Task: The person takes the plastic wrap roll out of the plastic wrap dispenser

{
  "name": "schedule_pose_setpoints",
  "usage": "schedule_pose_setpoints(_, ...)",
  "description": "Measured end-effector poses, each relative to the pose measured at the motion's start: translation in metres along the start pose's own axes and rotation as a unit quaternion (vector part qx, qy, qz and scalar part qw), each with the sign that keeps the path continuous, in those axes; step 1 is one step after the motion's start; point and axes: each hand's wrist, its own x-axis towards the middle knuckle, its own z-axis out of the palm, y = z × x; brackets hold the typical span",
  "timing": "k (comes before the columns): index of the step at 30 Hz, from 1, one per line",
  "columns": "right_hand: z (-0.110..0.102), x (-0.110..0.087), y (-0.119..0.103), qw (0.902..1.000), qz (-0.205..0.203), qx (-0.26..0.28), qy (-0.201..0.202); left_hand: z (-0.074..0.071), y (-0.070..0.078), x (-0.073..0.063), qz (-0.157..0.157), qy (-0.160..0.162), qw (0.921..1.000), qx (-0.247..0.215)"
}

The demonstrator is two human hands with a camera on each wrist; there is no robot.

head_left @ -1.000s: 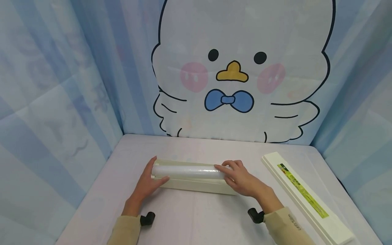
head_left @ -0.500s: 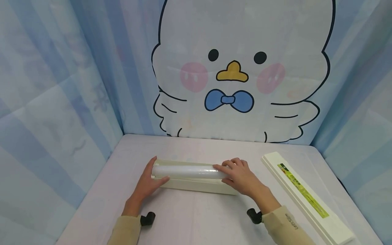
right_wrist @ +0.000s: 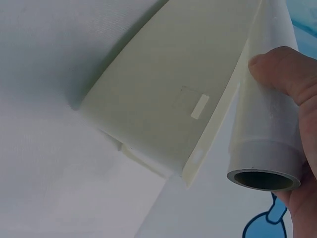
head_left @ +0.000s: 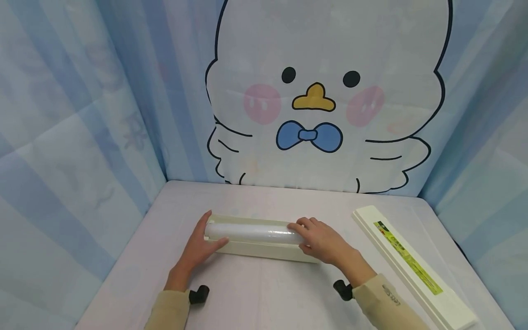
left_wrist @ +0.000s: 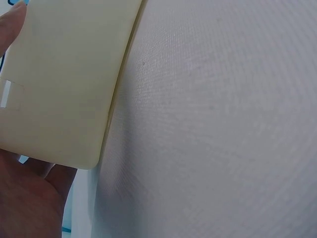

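A shiny whitish roll of cling film [head_left: 251, 232] lies lengthwise over a long cream box [head_left: 264, 252] with its top uncovered. My left hand [head_left: 197, 250] grips the box's left end, thumb on the near side and fingers at the far side. Around the roll's right end curl the fingers and thumb of my right hand [head_left: 326, 243]. In the right wrist view, the roll's hollow tube end [right_wrist: 265, 179] sticks out past my thumb, raised clear of the box's right end [right_wrist: 148, 94]. The left wrist view shows the box's outer wall [left_wrist: 64, 89] beside my palm [left_wrist: 29, 203].
A long cream piece [head_left: 412, 266] with a yellow-green label [head_left: 408, 256] lies slantwise on the table's right side. A white cloth [head_left: 264, 293] covers the table. Behind stands a curtain [head_left: 313, 160] with a cartoon bird; striped blue curtains [head_left: 82, 183] hang at the sides.
The roll's right end has sunk slightly nearer the box, and my right hand has shifted with it. My left hand and the box have stayed in place.
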Motion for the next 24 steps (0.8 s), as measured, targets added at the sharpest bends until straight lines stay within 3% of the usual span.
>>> schedule_pose_setpoints(13, -0.0004, 0.0025, 0.0004, 0.9994, -0.021, 0.006, -0.029, -0.0004, -0.0008, -0.0002, -0.007, -0.002, 0.9999, 0.008)
schedule_pose_setpoints(21, -0.0011, 0.0014, 0.0051, 0.9991, -0.038, 0.006, -0.021, -0.0006, -0.0015, 0.0002, -0.005, -0.001, 1.0000, 0.008)
schedule_pose_setpoints(24, -0.0014, 0.0006, 0.0075, 0.9985, -0.054, -0.012, 0.000, -0.0006, -0.0012, 0.0005, 0.002, -0.002, 0.9999, 0.010)
